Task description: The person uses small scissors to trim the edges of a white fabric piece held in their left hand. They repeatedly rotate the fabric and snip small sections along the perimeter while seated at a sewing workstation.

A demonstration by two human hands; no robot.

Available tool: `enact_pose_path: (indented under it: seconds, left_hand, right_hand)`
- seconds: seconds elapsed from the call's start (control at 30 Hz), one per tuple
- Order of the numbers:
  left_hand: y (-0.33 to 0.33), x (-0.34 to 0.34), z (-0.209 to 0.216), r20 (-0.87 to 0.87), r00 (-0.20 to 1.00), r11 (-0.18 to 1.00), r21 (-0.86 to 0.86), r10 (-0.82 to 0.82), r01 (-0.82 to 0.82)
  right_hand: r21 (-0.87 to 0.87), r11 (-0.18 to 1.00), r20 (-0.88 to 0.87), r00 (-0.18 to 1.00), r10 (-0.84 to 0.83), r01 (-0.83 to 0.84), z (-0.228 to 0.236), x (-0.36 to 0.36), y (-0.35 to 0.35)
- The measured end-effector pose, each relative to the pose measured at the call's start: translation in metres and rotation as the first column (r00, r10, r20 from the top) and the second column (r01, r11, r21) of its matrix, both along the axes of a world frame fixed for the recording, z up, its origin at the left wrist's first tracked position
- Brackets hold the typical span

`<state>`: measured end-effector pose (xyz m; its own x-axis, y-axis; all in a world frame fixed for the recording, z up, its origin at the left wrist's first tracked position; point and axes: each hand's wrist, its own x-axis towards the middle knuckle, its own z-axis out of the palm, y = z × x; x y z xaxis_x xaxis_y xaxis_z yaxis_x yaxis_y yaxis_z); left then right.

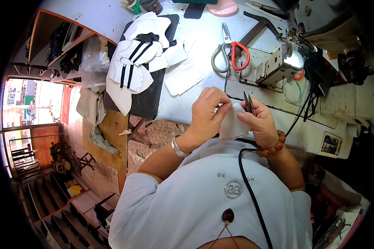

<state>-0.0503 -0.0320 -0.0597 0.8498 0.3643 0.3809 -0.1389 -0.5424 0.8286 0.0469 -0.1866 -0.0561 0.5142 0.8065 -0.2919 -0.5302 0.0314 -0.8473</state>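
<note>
Hands [212, 116] work white fabric [232, 124] over cluttered sewing table [203, 45].

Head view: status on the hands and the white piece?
Left hand pinching white fabric piece. Right hand gripping small thread snips at its top edge. Scissors lying apart on table; nothing obstructing.

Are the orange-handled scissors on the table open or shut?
Shut. The scissors lie flat on the white table, blades together in one point and the two handle loops side by side.

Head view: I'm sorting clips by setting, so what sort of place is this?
Probably a small sewing workshop: a sewing machine, scissors on the table, and a stack of cut white pieces.
</note>
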Motion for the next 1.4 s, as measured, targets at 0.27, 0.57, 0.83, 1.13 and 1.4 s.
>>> enact_pose_path:
  seconds: [0.27,0.57,0.83,1.13,1.4]
  left_hand:
    - [0.058,-0.005,-0.027,-0.326,0.938,0.904,-0.356,0.118,-0.238]
    - [0.009,-0.004,0.018,-0.136,0.98,0.943,-0.317,-0.148,0.098]
    - [0.026,-0.009,-0.023,-0.332,0.906,0.729,-0.683,-0.262,-0.04]
    - [0.025,-0.041,-0.055,-0.523,0.852,0.833,-0.461,0.023,-0.306]
    - [0.027,-0.042,-0.065,-0.446,0.894,0.599,-0.726,-0.035,-0.339]
  right_hand:
    - [0.078,0.99,-0.193,0.976,-0.104,0.12,-0.008,0.003,-0.008]
    - [0.091,0.994,-0.238,0.97,-0.042,0.065,-0.016,0.002,-0.007]
    - [-0.155,0.983,0.356,0.934,-0.038,0.099,-0.048,0.012,-0.002]
    - [-0.376,0.8,0.916,0.059,0.396,0.468,-0.058,0.024,-0.02]
    - [-0.313,0.814,0.922,-0.05,0.385,0.489,-0.063,0.026,-0.018]
